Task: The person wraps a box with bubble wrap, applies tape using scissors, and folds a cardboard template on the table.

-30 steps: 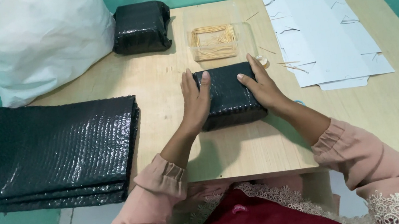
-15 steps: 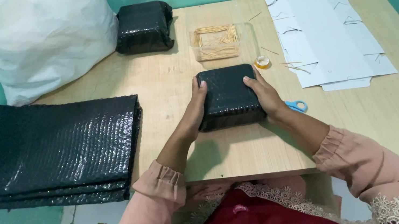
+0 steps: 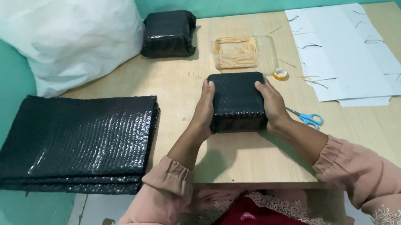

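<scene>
A small box wrapped in black bubble wrap (image 3: 236,99) sits on the wooden table (image 3: 379,130) in front of me. My left hand (image 3: 205,109) presses flat against its left side. Against its right side lies my right hand (image 3: 271,104). Both hands grip the parcel between them. A second black wrapped parcel (image 3: 168,34) rests at the far side of the table, close to the wall.
A stack of black bubble-wrap sheets (image 3: 74,143) lies to the left. A big white sack (image 3: 65,32) leans at back left. A clear tray of sticks (image 3: 236,52), a tape roll (image 3: 280,74), blue scissors (image 3: 307,119) and flat white cardboard blanks (image 3: 347,53) lie to the right.
My hands slid from the top of the parcel down to its two sides. The parcel has stayed in about the same place on the table.
</scene>
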